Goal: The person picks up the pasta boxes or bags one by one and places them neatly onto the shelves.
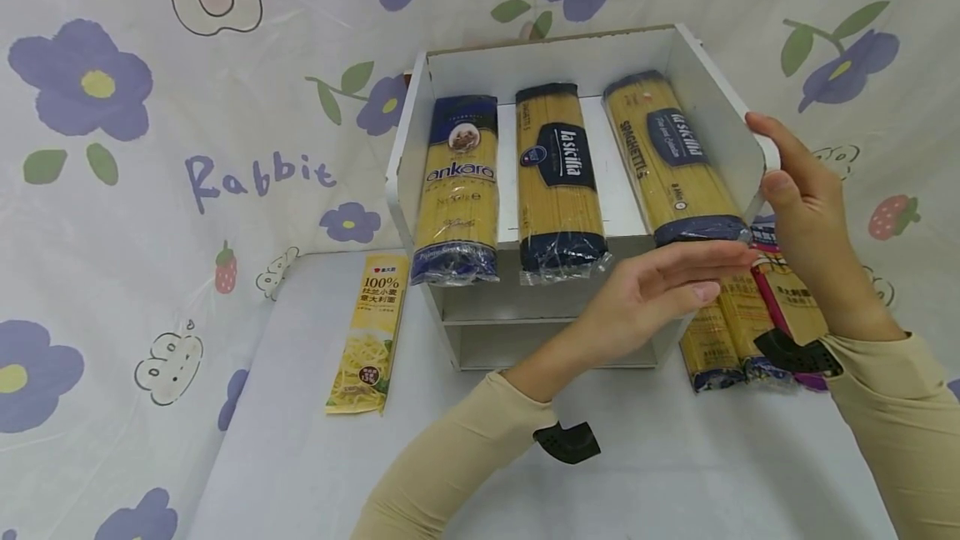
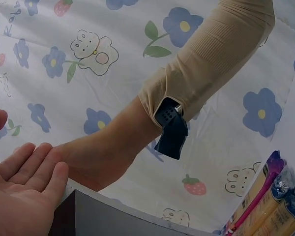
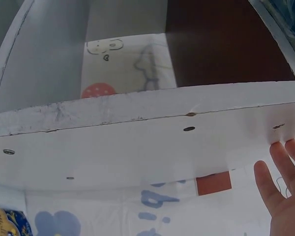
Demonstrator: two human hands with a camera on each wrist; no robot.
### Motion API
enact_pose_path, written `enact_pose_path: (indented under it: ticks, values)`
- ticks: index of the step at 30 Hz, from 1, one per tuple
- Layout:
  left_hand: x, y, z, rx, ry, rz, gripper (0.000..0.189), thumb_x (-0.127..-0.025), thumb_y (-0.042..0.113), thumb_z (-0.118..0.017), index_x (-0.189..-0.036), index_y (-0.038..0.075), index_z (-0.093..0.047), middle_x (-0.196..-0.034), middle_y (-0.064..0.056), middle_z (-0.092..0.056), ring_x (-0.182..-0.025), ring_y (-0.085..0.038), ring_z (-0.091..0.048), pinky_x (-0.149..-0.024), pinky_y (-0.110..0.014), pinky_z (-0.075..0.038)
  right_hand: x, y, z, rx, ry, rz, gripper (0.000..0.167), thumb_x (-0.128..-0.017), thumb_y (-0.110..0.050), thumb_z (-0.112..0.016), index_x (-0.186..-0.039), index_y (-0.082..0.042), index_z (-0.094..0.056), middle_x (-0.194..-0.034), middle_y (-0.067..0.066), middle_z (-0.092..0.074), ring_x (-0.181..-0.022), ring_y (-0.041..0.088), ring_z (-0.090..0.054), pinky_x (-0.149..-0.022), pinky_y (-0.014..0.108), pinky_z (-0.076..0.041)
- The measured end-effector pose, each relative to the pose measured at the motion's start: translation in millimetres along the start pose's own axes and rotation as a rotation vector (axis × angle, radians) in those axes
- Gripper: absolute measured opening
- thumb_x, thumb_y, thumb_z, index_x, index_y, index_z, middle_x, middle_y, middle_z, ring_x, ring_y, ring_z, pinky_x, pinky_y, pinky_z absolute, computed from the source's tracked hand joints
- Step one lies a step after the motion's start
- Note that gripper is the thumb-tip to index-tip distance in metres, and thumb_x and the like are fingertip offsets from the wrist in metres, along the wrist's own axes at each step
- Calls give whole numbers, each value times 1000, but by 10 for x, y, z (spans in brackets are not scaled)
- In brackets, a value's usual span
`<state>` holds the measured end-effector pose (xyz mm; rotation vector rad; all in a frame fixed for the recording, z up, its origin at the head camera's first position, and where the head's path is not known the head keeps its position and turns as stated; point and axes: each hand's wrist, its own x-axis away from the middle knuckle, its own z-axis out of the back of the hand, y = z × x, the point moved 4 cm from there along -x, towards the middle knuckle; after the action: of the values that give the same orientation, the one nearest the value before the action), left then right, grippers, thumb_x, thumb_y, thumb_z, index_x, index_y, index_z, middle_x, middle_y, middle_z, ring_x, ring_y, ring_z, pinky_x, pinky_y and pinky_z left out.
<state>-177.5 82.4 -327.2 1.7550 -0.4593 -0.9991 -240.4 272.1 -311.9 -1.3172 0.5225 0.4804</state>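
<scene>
- Beige sleeves (image 1: 457, 457) are lying nearest the camera, reaching up toward the white shelf (image 1: 555, 65), each with a black wrist mount (image 1: 573, 444) showing at the cuff.
- Straight, extended fingers are showing on the left hand (image 1: 637, 298); it is holding nothing and lying across the shelf's front at the right, at the near end of the right-hand spaghetti pack (image 1: 671, 148). Whether the fingertips are touching the plastic, I cannot tell.
- Thumb and forefinger of the right hand (image 1: 813, 198) are gripping the front corner of the shelf's right side panel (image 1: 716, 98), other fingertips touching its outer face.
- That right-hand pack is lying on the shelf's top tier, extending back from the left fingers. Its long axis is running back to front, its near end slanting toward the side panel; the left hand is lying nearer to it.
- Two more packs are resting on the same tier: the middle pack (image 1: 558, 182) and the ankara pack (image 1: 459, 190) at the shelf's left, both ends overhanging the front edge.
- Below, a pale table (image 1: 285, 457) is supporting the shelf, a yellow packet (image 1: 367, 332) lying to its left and several pasta packs (image 1: 705, 348) sitting to its right.
- Behind the shelf, a flowered curtain (image 1: 285, 107) is hanging.
</scene>
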Motion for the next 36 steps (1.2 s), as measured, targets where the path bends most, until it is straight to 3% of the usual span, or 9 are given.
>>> enact_pose_path:
  ticks: [6, 11, 15, 22, 24, 27, 30, 33, 36]
  values:
    - [145, -33, 12, -60, -95, 82, 44, -99, -10, -46, -142, -10, -42, -141, -32, -50, -129, -24, -58, -107, -28, -49, -10, 23, 2, -20, -8, 15, 58, -97, -40, -61, -145, -11, -48, -137, 3, -61, -109, 14, -59, -84, 11, -51]
    - [537, -38, 65, -102, -300, 222, 32, -100, -6, -47, -130, -13, -54, -126, -34, -60, -107, -2, -67, -103, -31, -52, -6, 32, -4, -32, -19, 10, 59, -97, -42, -62, -146, -12, -48, -137, 2, -60, -107, 13, -60, -83, 9, -52]
    - [872, 12, 160, -225, -417, 256, 26, -99, 0, -53, -121, -8, -64, -121, -26, -66, -103, 3, -64, -100, -27, -54, -18, 18, -3, -34, -28, 7, 60, -97, -42, -61, -146, -12, -47, -140, 4, -58, -109, 14, -60, -84, 9, -52]
    - [1440, 149, 550, -291, -401, 223, 19, -98, 3, -56, -104, -4, -73, -104, -22, -71, -99, -4, -65, -92, -32, -58, -12, 16, -9, -1, -25, -20, 59, -97, -43, -61, -147, -15, -47, -145, 5, -55, -114, 15, -59, -84, 8, -52]
    - [1641, 160, 734, -303, -382, 256, 21, -100, 7, -55, -104, -3, -73, -100, -23, -73, -95, -4, -67, -89, -33, -59, -16, 18, -10, -8, -23, -16, 59, -97, -42, -61, -147, -15, -47, -145, 6, -54, -114, 15, -59, -84, 8, -52]
    - [1978, 154, 1048, -316, -370, 380, 25, -102, 14, -54, -114, -2, -70, -99, -23, -73, -94, -6, -70, -87, -34, -60, -23, 24, -12, -32, -25, -7, 60, -96, -42, -62, -147, -13, -47, -145, 6, -54, -114, 16, -59, -85, 9, -52]
    - [2317, 142, 1448, -409, -274, 475, 28, -101, 16, -56, -124, 3, -66, -101, -20, -74, -93, -16, -72, -86, -33, -60, -29, 26, -9, -55, -28, 5, 61, -96, -41, -63, -147, -12, -47, -145, 7, -55, -115, 16, -59, -85, 9, -52]
    - [2645, 89, 1956, -619, 9, 509, 32, -99, 18, -60, -131, 16, -63, -107, -11, -70, -97, -24, -68, -86, -34, -58, -28, 32, -11, -86, -28, 9, 62, -95, -41, -64, -146, -11, -47, -143, 6, -56, -113, 15, -60, -85, 9, -52]
    - [2992, -46, 2435, -822, 319, 544, 48, -96, 24, -65, -142, 27, -53, -130, -12, -54, -118, -34, -54, -98, -47, -51, -20, 39, -20, -133, -28, 13, 63, -94, -41, -65, -146, -10, -47, -142, 7, -57, -112, 15, -60, -86, 10, -52]
